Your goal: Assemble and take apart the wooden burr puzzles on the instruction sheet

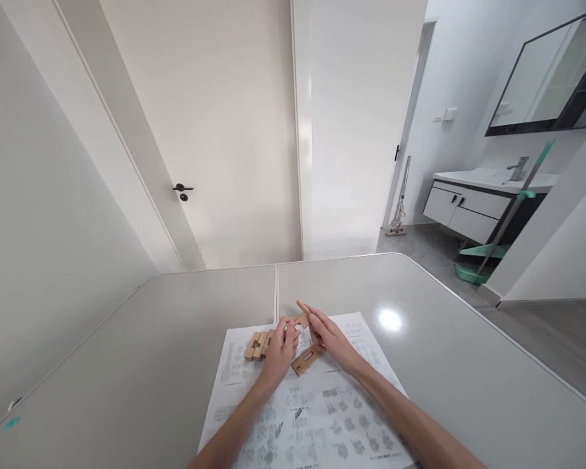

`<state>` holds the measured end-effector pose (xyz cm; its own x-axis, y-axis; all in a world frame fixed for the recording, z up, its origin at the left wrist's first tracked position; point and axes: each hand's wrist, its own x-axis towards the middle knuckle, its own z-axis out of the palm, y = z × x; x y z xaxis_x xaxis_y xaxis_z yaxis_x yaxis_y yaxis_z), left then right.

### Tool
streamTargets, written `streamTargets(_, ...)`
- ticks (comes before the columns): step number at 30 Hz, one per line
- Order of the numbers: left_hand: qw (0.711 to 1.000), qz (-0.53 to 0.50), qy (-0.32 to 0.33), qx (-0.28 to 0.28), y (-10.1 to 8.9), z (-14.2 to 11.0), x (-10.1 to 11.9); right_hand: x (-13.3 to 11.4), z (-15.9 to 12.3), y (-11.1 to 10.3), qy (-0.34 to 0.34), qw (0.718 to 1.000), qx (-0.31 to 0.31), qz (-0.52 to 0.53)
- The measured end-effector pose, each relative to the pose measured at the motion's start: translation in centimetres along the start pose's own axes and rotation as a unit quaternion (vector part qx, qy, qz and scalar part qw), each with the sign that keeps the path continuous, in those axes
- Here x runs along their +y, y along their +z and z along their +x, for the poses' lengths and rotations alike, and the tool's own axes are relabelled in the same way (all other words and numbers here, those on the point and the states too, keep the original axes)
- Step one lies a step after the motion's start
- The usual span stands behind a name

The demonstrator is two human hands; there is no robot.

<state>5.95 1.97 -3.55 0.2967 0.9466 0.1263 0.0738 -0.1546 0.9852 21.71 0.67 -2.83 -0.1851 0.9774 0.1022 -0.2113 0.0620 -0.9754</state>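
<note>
My left hand point(282, 345) is closed, pinching a notched wooden puzzle piece point(303, 320) between thumb and fingers. My right hand point(333, 337) is closed on a slim wooden puzzle piece point(301, 305), whose end sticks up past the fingertips. The two pieces meet or overlap between the hands; whether they are joined I cannot tell. Below the right hand, a flat slotted wooden piece point(300, 365) marked "2" lies on the printed sheet point(322, 397). Left of my left hand sit several notched wooden pieces point(256, 345) side by side, partly hidden by that hand.
The sheet with puzzle diagrams lies on a grey table point(141, 365) with a seam. Behind its far edge stands a white door point(224, 130). To the right are a sink cabinet point(469, 202), a mop point(404, 195) and a green dustpan point(471, 272).
</note>
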Motion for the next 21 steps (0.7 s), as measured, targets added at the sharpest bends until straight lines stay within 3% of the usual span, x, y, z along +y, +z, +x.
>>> streamTargets(8,0.999,0.041,0.007,0.011,0.4,0.0,0.4,0.8,0.8,-0.2,-0.033,0.996,0.081,-0.034)
streamTargets(15,0.994,0.098,0.02,0.04,0.4,-0.1,0.7,1.6,1.1,-0.2,-0.05,0.993,0.092,-0.053)
streamTargets(21,0.995,0.087,0.022,0.03,0.2,0.2,0.8,1.5,1.1,-0.5,-0.064,0.99,0.1,-0.074)
